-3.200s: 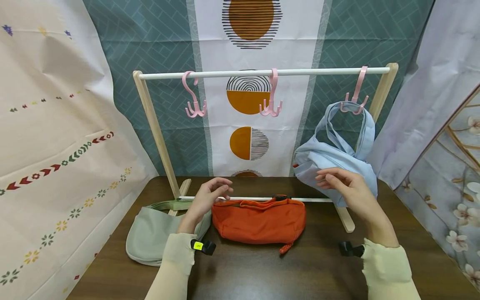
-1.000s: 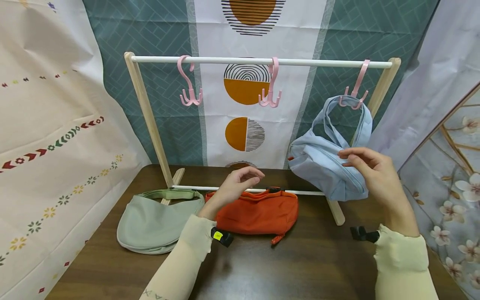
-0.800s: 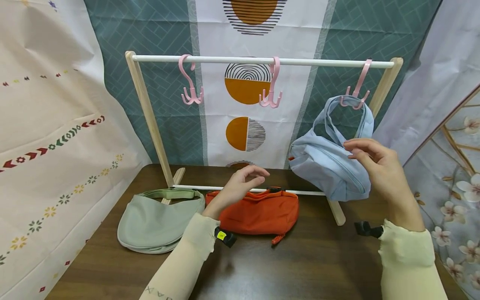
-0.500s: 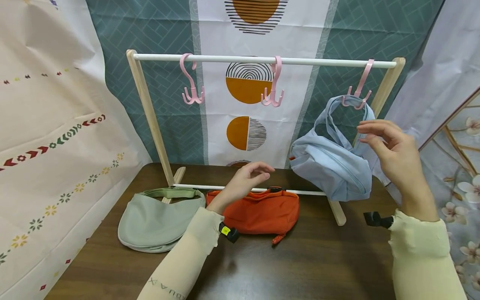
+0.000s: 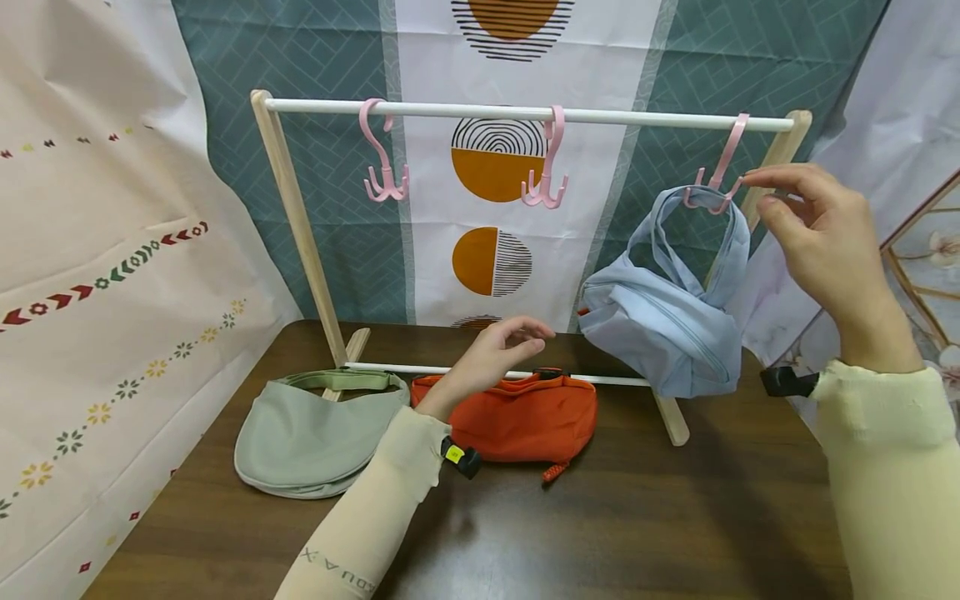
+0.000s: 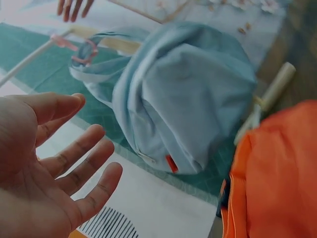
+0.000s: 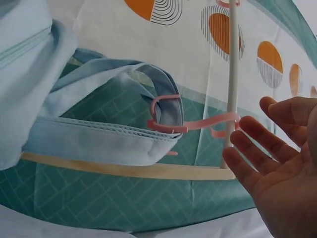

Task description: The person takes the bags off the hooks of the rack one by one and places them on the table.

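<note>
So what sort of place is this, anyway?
Probably a staged tabletop display indoors: a rack with pink hooks stands on a brown table, and a patterned backdrop hangs behind it.

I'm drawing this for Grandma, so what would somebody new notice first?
Probably the light blue bag, hanging by its strap from the rightmost pink hook. Then the bright orange bag on the brown table, just right of the grey-green bag.
</note>
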The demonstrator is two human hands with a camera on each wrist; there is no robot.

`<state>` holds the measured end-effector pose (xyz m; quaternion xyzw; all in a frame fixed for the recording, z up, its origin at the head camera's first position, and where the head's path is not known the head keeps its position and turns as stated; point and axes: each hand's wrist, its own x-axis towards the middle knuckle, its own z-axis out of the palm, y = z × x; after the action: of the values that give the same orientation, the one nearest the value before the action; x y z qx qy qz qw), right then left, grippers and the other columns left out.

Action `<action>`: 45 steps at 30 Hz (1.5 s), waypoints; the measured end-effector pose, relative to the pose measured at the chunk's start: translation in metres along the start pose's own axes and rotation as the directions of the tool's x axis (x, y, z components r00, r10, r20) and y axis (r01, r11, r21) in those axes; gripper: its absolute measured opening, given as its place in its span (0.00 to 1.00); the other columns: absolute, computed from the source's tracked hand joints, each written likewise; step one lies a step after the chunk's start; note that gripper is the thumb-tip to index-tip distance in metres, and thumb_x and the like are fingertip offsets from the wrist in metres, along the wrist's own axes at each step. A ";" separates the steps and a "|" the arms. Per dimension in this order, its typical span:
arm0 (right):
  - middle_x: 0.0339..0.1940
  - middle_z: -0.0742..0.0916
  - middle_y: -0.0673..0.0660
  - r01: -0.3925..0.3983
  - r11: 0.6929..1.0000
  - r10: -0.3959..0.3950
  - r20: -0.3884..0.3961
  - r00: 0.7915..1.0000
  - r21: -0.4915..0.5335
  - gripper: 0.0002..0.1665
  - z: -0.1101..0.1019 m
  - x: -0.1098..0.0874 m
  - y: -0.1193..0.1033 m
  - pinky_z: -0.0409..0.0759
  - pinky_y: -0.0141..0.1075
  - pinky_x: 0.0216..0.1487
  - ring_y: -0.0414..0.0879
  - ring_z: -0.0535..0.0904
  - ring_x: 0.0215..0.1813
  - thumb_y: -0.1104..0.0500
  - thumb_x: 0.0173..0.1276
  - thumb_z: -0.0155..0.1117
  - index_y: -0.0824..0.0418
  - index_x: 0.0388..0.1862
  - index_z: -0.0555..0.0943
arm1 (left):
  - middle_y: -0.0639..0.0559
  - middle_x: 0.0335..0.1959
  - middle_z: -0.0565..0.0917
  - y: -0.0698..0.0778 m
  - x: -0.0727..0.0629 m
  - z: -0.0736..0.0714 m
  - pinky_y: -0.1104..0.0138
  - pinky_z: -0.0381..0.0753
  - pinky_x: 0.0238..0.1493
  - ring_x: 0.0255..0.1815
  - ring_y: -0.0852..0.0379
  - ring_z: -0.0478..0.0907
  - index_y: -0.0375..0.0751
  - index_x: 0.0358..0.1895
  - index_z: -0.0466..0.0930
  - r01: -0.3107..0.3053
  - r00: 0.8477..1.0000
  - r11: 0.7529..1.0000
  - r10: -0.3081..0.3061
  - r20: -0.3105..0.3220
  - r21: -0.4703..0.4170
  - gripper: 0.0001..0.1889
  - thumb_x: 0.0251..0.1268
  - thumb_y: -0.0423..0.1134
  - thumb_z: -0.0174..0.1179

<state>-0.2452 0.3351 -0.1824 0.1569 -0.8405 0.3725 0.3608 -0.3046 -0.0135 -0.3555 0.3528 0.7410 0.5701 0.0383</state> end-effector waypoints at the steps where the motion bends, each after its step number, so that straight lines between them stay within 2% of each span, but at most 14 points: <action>1: 0.56 0.82 0.39 -0.010 1.000 0.010 0.002 1.000 -0.005 0.20 -0.001 0.002 0.000 0.68 0.30 0.72 0.34 0.76 0.63 0.62 0.80 0.55 0.57 0.66 0.84 | 0.49 0.58 0.83 0.000 0.001 0.001 0.61 0.79 0.62 0.58 0.49 0.81 0.40 0.61 0.81 -0.009 1.000 1.000 0.009 -0.009 -0.003 0.14 0.81 0.39 0.56; 5: 0.57 0.82 0.40 -0.015 1.000 0.015 0.009 1.000 0.021 0.20 -0.004 0.012 0.000 0.67 0.29 0.72 0.34 0.77 0.62 0.63 0.80 0.55 0.57 0.65 0.84 | 0.50 0.57 0.84 0.003 0.006 0.005 0.61 0.78 0.61 0.56 0.52 0.81 0.41 0.61 0.81 -0.044 0.998 0.999 0.044 -0.037 -0.024 0.14 0.81 0.40 0.57; 8: 0.59 0.82 0.41 -0.010 1.000 0.009 0.020 1.000 0.025 0.20 -0.004 0.020 -0.002 0.65 0.30 0.74 0.35 0.73 0.67 0.63 0.79 0.55 0.57 0.65 0.84 | 0.51 0.59 0.83 0.009 0.012 0.010 0.60 0.78 0.62 0.58 0.53 0.79 0.41 0.62 0.81 -0.056 0.998 0.998 0.055 -0.040 -0.041 0.15 0.81 0.42 0.56; 10: 0.62 0.81 0.43 0.001 1.000 -0.001 0.029 1.000 0.013 0.21 -0.004 0.027 -0.003 0.61 0.34 0.78 0.38 0.69 0.72 0.63 0.80 0.55 0.58 0.66 0.83 | 0.53 0.61 0.82 0.014 0.016 0.013 0.59 0.77 0.63 0.61 0.53 0.78 0.42 0.62 0.81 -0.062 0.997 0.997 0.060 -0.042 -0.042 0.15 0.82 0.43 0.56; 15: 0.71 0.77 0.50 0.001 0.999 0.001 0.052 0.999 -0.050 0.23 -0.004 0.043 -0.004 0.53 0.35 0.81 0.41 0.63 0.78 0.62 0.81 0.54 0.56 0.71 0.79 | 0.50 0.62 0.81 0.020 0.033 0.021 0.60 0.76 0.65 0.63 0.55 0.76 0.41 0.61 0.82 -0.088 0.994 0.995 0.085 -0.073 -0.043 0.16 0.83 0.44 0.54; 20: 0.77 0.73 0.52 -0.018 0.992 0.027 0.066 0.997 -0.128 0.26 -0.001 0.054 -0.004 0.50 0.35 0.80 0.41 0.61 0.80 0.59 0.81 0.54 0.54 0.75 0.76 | 0.46 0.58 0.84 0.024 0.048 0.027 0.65 0.76 0.64 0.60 0.53 0.79 0.39 0.60 0.82 -0.111 0.988 0.992 0.103 -0.114 -0.066 0.14 0.83 0.41 0.54; 24: 0.79 0.71 0.53 -0.018 0.985 0.033 0.085 0.996 -0.174 0.28 0.002 0.061 -0.004 0.50 0.38 0.80 0.45 0.61 0.80 0.59 0.81 0.54 0.54 0.78 0.73 | 0.48 0.58 0.84 0.028 0.057 0.030 0.68 0.77 0.61 0.59 0.54 0.79 0.40 0.59 0.83 -0.121 0.988 0.992 0.118 -0.104 -0.027 0.13 0.82 0.41 0.55; 29: 0.82 0.68 0.58 -0.008 0.973 0.038 0.129 0.991 -0.232 0.30 0.003 0.070 -0.005 0.47 0.48 0.83 0.53 0.58 0.83 0.59 0.82 0.51 0.56 0.80 0.68 | 0.47 0.58 0.83 0.034 0.066 0.030 0.68 0.79 0.58 0.56 0.55 0.78 0.39 0.60 0.82 -0.137 0.988 0.991 0.137 -0.075 0.010 0.13 0.82 0.39 0.55; 33: 0.83 0.64 0.60 -0.024 0.963 0.067 0.154 0.986 -0.267 0.31 0.003 0.074 -0.006 0.46 0.54 0.83 0.57 0.53 0.84 0.59 0.82 0.49 0.57 0.82 0.64 | 0.44 0.59 0.82 0.043 0.072 0.029 0.59 0.83 0.58 0.56 0.53 0.78 0.37 0.61 0.81 -0.168 0.983 0.986 0.166 -0.079 -0.021 0.14 0.82 0.38 0.55; 36: 0.84 0.63 0.60 -0.028 0.960 0.079 0.173 0.982 -0.279 0.31 0.006 0.076 -0.007 0.41 0.52 0.83 0.56 0.50 0.85 0.60 0.83 0.49 0.57 0.82 0.63 | 0.41 0.60 0.81 0.047 0.074 0.028 0.54 0.83 0.58 0.57 0.52 0.78 0.37 0.61 0.81 -0.180 0.981 0.983 0.176 -0.083 -0.038 0.13 0.82 0.37 0.56; 38: 0.84 0.63 0.59 -0.015 0.957 0.072 0.187 0.980 -0.288 0.31 0.007 0.077 -0.007 0.36 0.50 0.83 0.56 0.50 0.85 0.61 0.83 0.49 0.58 0.82 0.63 | 0.40 0.60 0.81 0.049 0.075 0.028 0.54 0.83 0.57 0.57 0.53 0.78 0.37 0.60 0.81 -0.176 0.982 0.984 0.173 -0.080 -0.038 0.13 0.81 0.38 0.56; 41: 0.84 0.62 0.59 0.004 0.953 0.063 0.212 0.975 -0.302 0.30 0.008 0.080 -0.005 0.27 0.46 0.80 0.55 0.49 0.86 0.61 0.84 0.49 0.58 0.82 0.64 | 0.41 0.60 0.82 0.052 0.077 0.029 0.60 0.84 0.52 0.56 0.55 0.78 0.38 0.59 0.82 -0.163 0.984 0.986 0.160 -0.078 -0.033 0.13 0.81 0.38 0.56; 42: 0.85 0.62 0.58 0.007 0.952 0.063 0.220 0.973 -0.306 0.30 0.009 0.081 -0.004 0.27 0.46 0.80 0.55 0.49 0.86 0.62 0.84 0.49 0.58 0.82 0.64 | 0.42 0.60 0.82 0.054 0.078 0.029 0.62 0.84 0.51 0.56 0.55 0.78 0.39 0.59 0.82 -0.161 0.984 0.987 0.159 -0.077 -0.026 0.12 0.81 0.39 0.56; 45: 0.85 0.60 0.57 0.012 0.943 0.074 0.244 0.967 -0.332 0.31 0.009 0.083 -0.001 0.33 0.53 0.82 0.57 0.48 0.86 0.62 0.84 0.50 0.57 0.83 0.63 | 0.45 0.59 0.82 0.058 0.084 0.029 0.67 0.82 0.49 0.56 0.56 0.78 0.40 0.59 0.82 -0.165 0.984 0.986 0.164 -0.073 -0.001 0.12 0.82 0.39 0.56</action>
<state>-0.3067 0.3284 -0.1257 0.1272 -0.9325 0.2089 0.2658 -0.3262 0.0632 -0.2865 0.3917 0.7081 0.5864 -0.0344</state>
